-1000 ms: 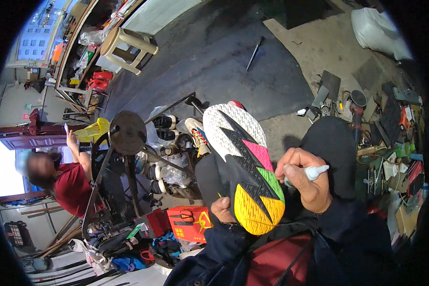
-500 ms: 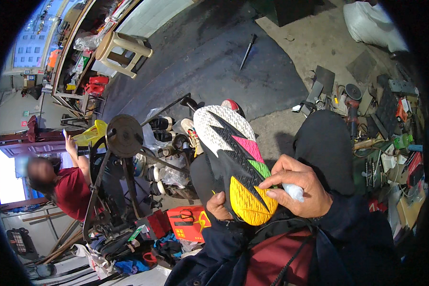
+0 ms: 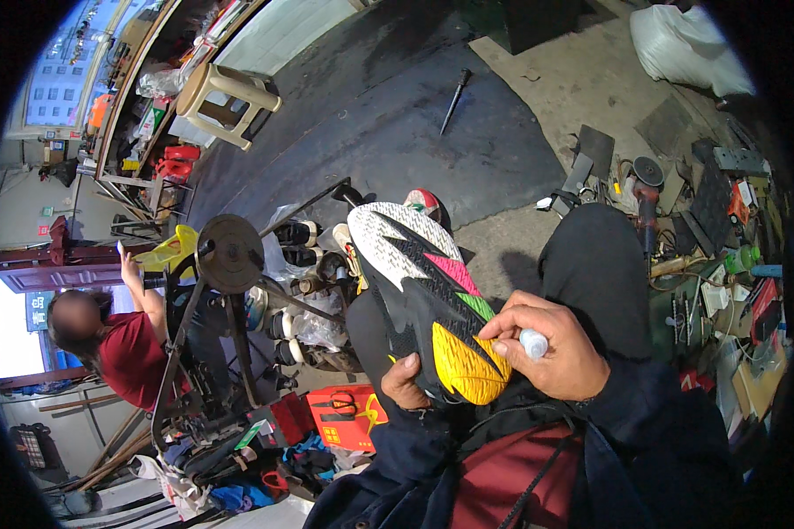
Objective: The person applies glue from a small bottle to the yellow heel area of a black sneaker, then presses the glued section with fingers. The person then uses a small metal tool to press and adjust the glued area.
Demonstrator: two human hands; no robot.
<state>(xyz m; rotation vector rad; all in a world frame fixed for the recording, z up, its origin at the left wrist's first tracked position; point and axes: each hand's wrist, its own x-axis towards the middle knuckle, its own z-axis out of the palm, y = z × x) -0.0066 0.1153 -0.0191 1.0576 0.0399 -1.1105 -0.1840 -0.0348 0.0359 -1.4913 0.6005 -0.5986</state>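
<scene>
A sneaker (image 3: 395,295) lies across my lap with its sole up. The sole is white at the far end, black along the middle with pink and green patches, and yellow at the near end. My left hand (image 3: 404,385) is closed around the shoe's left side near the yellow end, its thumb showing. My right hand (image 3: 560,357) is closed, with a small whitish bottle (image 3: 534,343) tucked in it. Its thumb and forefinger pinch at the right edge of the yellow part; whatever lies between those fingertips is too small to make out.
Left of my knees stands a black iron machine with a round wheel (image 3: 229,253), shoes around it. A red box with scissors (image 3: 347,416) sits near my left arm. An angle grinder (image 3: 647,189) and clutter lie right. A person (image 3: 137,357) is at far left; a stool (image 3: 229,104) stands beyond.
The sneaker has shifted slightly left and tilted a little. My right hand has turned, so the bottle's end now faces up more. My left hand keeps its hold.
</scene>
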